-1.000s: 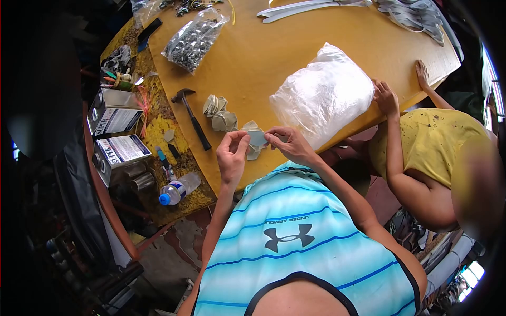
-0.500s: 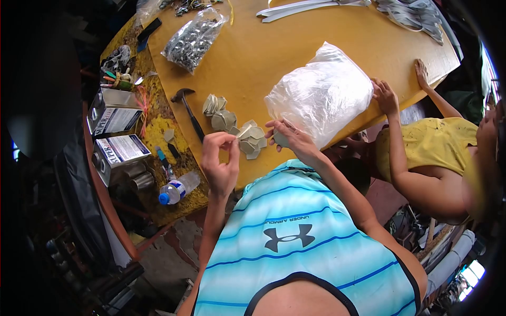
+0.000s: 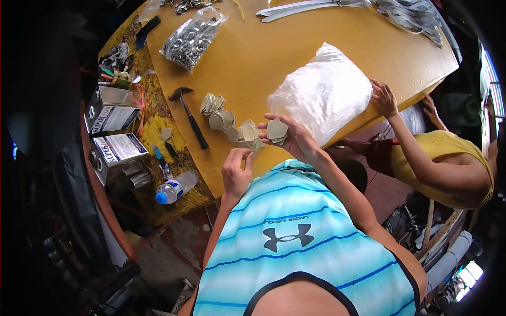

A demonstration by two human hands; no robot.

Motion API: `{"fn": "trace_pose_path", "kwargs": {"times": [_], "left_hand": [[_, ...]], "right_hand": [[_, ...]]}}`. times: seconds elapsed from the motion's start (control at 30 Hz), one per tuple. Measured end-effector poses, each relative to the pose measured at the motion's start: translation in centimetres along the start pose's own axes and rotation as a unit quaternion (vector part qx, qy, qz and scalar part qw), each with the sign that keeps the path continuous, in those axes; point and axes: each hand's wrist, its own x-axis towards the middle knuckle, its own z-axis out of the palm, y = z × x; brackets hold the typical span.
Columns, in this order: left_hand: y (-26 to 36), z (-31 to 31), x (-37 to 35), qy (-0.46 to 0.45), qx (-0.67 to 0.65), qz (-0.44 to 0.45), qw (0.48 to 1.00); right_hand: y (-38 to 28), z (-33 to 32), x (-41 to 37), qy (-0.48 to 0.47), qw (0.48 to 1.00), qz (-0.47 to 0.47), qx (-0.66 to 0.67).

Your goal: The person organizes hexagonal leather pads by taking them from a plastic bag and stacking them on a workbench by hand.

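Note:
My left hand (image 3: 237, 171) is closed at the near edge of the table, its fingertips pinched together; whatever they may grip is too small to make out. Palm up, my right hand (image 3: 301, 141) holds several flat, angular beige-grey pieces (image 3: 276, 131) across its fingers. Just left of it, a loose pile of similar pieces (image 3: 249, 132) lies on the table. Two more clusters, one (image 3: 221, 120) close by and another (image 3: 212, 104) farther back, continue the row. Beside my right hand rests a big white plastic bag (image 3: 329, 89).
A hammer (image 3: 191, 118) lies on the yellow table (image 3: 247, 58), with a bag of metal parts (image 3: 193, 39) behind it. Left are metal cans (image 3: 118, 150) and a bottle (image 3: 177, 187). Another person (image 3: 437, 158) at the right has a hand beside the white bag.
My right hand has turned palm up, showing the pieces it holds. My left hand has moved down and slightly right, away from the pile. The other person's farther hand has left the tabletop.

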Motion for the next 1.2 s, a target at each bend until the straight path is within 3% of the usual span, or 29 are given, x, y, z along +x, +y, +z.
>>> {"fn": "trace_pose_path", "kwargs": {"times": [0.13, 0.3, 0.37, 0.43, 0.5, 0.57, 0.6, 0.67, 0.8, 0.87, 0.97, 1.2], "left_hand": [[3.8, -0.6, 2.1, 0.027, -0.072, 0.018, 0.997], [3.9, -0.4, 4.0, 0.002, -0.058, -0.008, 0.998], [3.6, -0.4, 4.1, 0.000, -0.056, -0.018, 0.998], [3.2, -0.5, 4.1, 0.011, -0.092, -0.022, 0.995], [3.0, -0.7, 3.9, 0.023, -0.125, -0.029, 0.992], [2.8, -1.0, 3.6, 0.006, -0.223, -0.129, 0.966], [2.5, -1.0, 3.5, 0.007, -0.223, -0.131, 0.966], [1.6, -1.0, 3.2, -0.014, -0.374, -0.190, 0.908], [1.3, -1.2, 3.2, -0.014, -0.395, -0.195, 0.898], [1.0, -1.3, 3.3, 0.047, -0.486, -0.213, 0.846], [1.0, -2.9, 3.8, 0.053, -0.551, -0.217, 0.804], [0.5, -4.6, 4.4, 0.074, -0.502, -0.181, 0.842]], "right_hand": [[0.9, 0.7, 0.7, -0.038, 0.998, 0.033, -0.035], [1.2, 2.4, 0.8, -0.084, 0.990, 0.051, -0.099], [0.7, 3.4, 0.6, -0.094, 0.976, 0.052, -0.188], [0.4, 3.3, 0.6, -0.123, 0.976, 0.044, -0.176], [0.0, 4.0, 0.3, -0.101, 0.942, 0.039, -0.317], [-0.1, 4.4, 0.4, -0.119, 0.945, 0.023, -0.305], [0.0, 4.0, 0.7, -0.141, 0.943, 0.015, -0.299], [0.0, 3.7, 0.9, -0.165, 0.941, 0.008, -0.294], [0.2, 3.9, 1.2, -0.129, 0.978, 0.030, -0.160], [0.2, 3.5, 1.4, -0.110, 0.988, 0.024, -0.107], [-0.6, 2.4, 1.6, -0.070, 0.996, 0.039, -0.033], [-1.7, 1.5, 1.2, -0.066, 0.993, -0.004, -0.102]]}}
